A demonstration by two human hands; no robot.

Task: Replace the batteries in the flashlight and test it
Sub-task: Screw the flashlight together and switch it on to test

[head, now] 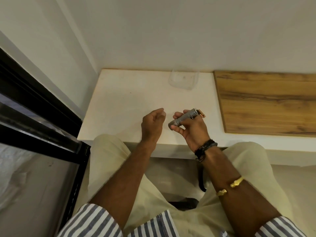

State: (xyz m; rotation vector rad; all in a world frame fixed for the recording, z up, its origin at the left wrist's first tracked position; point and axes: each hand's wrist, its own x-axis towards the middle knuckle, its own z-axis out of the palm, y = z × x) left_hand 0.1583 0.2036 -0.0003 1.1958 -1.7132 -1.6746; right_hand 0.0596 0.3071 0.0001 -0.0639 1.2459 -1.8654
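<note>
Flashlight, grey ribbed metal cylinder (185, 118) | I see right hand (191, 129) fingers wrapped around it, axis slanting up-right | left hand (153, 123) loosely curled, empty, beside its left end, over white desk (119, 103)

Two hands (153, 123) (192, 130), one flashlight (185, 118), one container (183, 80).

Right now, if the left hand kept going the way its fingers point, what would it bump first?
Probably the flashlight held in the right hand; the left hand curls toward it, though depth is unclear.
</note>
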